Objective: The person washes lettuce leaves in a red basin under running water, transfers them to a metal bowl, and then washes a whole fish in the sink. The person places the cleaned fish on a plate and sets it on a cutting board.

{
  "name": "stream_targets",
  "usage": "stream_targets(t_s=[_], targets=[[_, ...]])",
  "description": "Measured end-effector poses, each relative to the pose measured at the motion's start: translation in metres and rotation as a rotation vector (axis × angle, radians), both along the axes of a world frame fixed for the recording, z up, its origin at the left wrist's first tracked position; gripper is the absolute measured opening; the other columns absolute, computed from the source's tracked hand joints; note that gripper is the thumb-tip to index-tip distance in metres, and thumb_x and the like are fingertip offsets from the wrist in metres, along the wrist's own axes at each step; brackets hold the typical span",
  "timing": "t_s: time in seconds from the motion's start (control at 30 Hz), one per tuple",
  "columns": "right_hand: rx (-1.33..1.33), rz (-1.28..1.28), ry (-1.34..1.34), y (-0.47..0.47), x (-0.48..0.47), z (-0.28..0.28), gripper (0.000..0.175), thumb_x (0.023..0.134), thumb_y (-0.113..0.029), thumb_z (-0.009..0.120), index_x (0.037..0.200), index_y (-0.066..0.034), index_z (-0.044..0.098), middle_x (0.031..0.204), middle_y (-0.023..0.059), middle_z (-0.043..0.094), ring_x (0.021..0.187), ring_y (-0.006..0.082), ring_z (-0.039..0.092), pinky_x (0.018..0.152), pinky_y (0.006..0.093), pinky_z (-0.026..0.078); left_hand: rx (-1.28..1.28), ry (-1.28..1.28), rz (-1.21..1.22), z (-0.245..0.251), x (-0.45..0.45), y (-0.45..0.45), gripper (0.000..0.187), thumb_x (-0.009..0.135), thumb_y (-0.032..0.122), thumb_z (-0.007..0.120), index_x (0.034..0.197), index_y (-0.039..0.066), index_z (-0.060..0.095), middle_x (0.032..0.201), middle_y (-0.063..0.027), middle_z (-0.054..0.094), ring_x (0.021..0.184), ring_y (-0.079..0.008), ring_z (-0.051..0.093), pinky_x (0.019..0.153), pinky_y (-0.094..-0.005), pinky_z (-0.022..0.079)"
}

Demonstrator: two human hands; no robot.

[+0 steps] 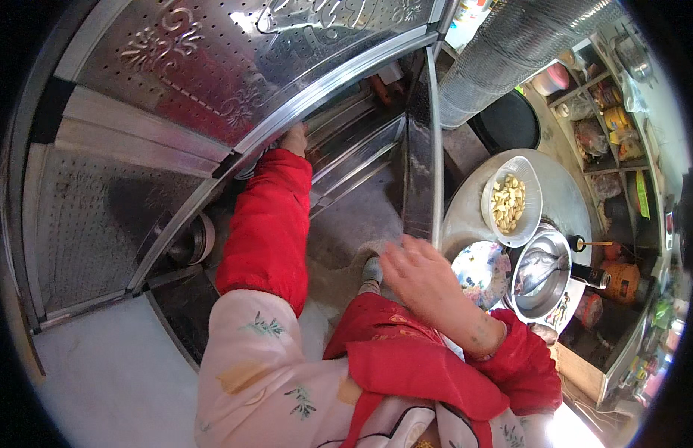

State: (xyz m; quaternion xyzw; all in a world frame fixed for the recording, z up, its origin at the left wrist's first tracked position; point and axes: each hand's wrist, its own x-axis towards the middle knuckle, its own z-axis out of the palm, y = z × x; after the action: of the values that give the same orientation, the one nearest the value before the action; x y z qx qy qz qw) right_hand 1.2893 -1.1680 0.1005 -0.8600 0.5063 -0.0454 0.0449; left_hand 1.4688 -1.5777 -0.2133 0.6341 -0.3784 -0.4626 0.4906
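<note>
My left hand (295,140) reaches in past the frame of a metal cabinet (173,84) with embossed, perforated panels. Only its wrist side shows; the fingers are hidden, so what they touch cannot be told. A narrow metal door (420,145) stands ajar to the right of that arm. My right hand (422,274) is in front of my body, slightly blurred, holding nothing, with its fingers extended. Just right of it lies a flowered plate (481,273). Beyond are a steel basin (542,305) holding a fish (540,269) and a translucent plastic basket (528,227) of pale, peeled cloves (508,204).
A round metal tabletop (464,221) carries the dishes. Behind it rise a thick silvery duct (492,61), a black round lid or pan (506,123) and cubby shelves (612,168) with jars and bags. A bowl (201,238) sits low inside the cabinet at left.
</note>
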Motion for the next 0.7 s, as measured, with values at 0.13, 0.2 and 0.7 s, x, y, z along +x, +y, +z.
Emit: stream_targets(t_s=[0.13, 0.2, 0.7], targets=[[0.197, -0.322, -0.124, 0.014, -0.012, 0.028, 0.037, 0.073, -0.016, 0.060, 0.108, -0.0035, 0.055, 0.106, 0.0115, 0.058, 0.096, 0.0273, 0.057, 0.079, 0.0389, 0.045, -0.274, -0.098, -0.172, -0.056, 0.030, -0.013, 0.023, 0.086, 0.019, 0.056, 0.106, 0.007, 0.054, 0.098, -0.0106, 0.058, 0.080, -0.0216, 0.059, 0.062, -0.0369, 0.053], [0.083, -0.341, -0.311, 0.015, -0.012, 0.025, 0.034, 0.075, -0.014, 0.064, 0.106, -0.0033, 0.056, 0.104, 0.0118, 0.060, 0.092, 0.0271, 0.058, 0.075, 0.0392, 0.046, -0.243, -0.096, -0.210, -0.053, 0.026, -0.013, 0.024, 0.086, 0.019, 0.056, 0.107, 0.007, 0.054, 0.099, -0.0107, 0.058, 0.080, -0.0218, 0.059, 0.063, -0.0371, 0.053], [0.511, -0.679, -1.196, -0.133, -0.017, -0.184, 0.023, 0.089, -0.020, 0.053, 0.101, -0.0021, 0.060, 0.080, 0.0096, 0.064, 0.067, 0.0170, 0.061, 0.059, 0.0292, 0.048, -0.177, -0.065, -0.330, -0.037, 0.055, -0.026, 0.027, 0.086, 0.019, 0.056, 0.109, 0.005, 0.053, 0.102, -0.0114, 0.058, 0.084, -0.0240, 0.058, 0.066, -0.0386, 0.053]])
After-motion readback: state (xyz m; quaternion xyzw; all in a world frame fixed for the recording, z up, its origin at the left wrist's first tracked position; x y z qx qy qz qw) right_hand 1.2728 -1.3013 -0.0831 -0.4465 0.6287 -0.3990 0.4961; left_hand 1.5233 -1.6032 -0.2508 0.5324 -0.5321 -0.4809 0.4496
